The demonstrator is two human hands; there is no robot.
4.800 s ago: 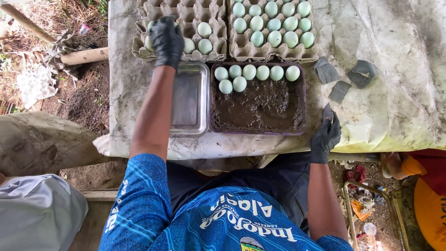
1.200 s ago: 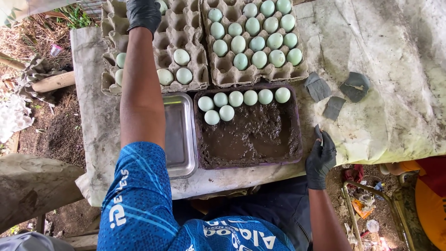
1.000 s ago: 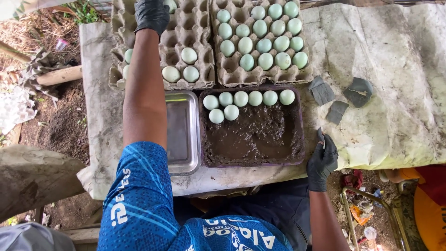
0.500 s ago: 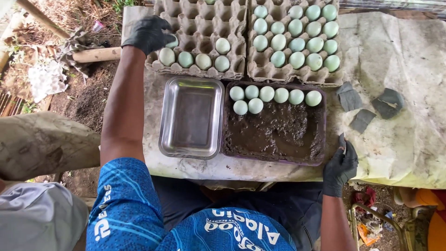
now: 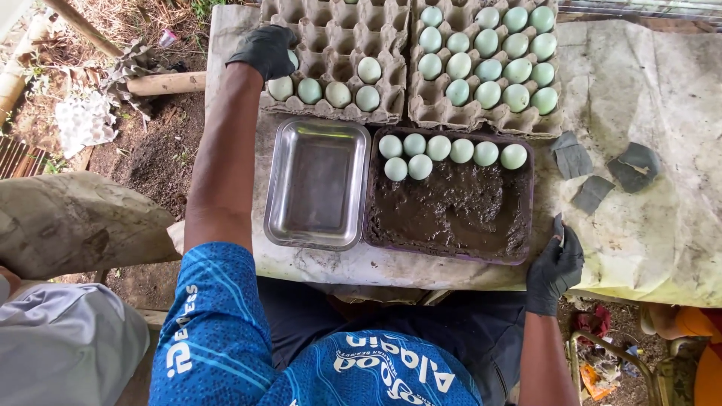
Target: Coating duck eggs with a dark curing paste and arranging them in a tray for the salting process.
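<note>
My left hand [image 5: 267, 49], in a black glove, reaches over the left egg carton [image 5: 331, 22] and curls around a pale green egg [image 5: 292, 57] at its near left corner. Several more pale green eggs [image 5: 338, 94] sit in that carton's front row. The right carton [image 5: 481, 116] is nearly full of eggs. Below it a dark tray of wet mud [image 5: 451, 214] carries a row of eggs [image 5: 438, 146] along its far side. My gloved right hand [image 5: 555, 267] rests curled on the table's edge beside the mud tray's near right corner, holding nothing.
An empty steel tray [image 5: 316, 180] lies left of the mud tray. Three grey flat pieces [image 5: 635, 165] lie on the pale cloth [image 5: 662, 98] at the right. A wooden pole [image 5: 162, 81] and bare ground are at the left; a sack [image 5: 75, 222] and grey clothing [image 5: 68, 353] sit lower left.
My left hand has drawn back from the carton's far rows to its near left corner and closed around an egg. My right hand has stayed at the table's edge.
</note>
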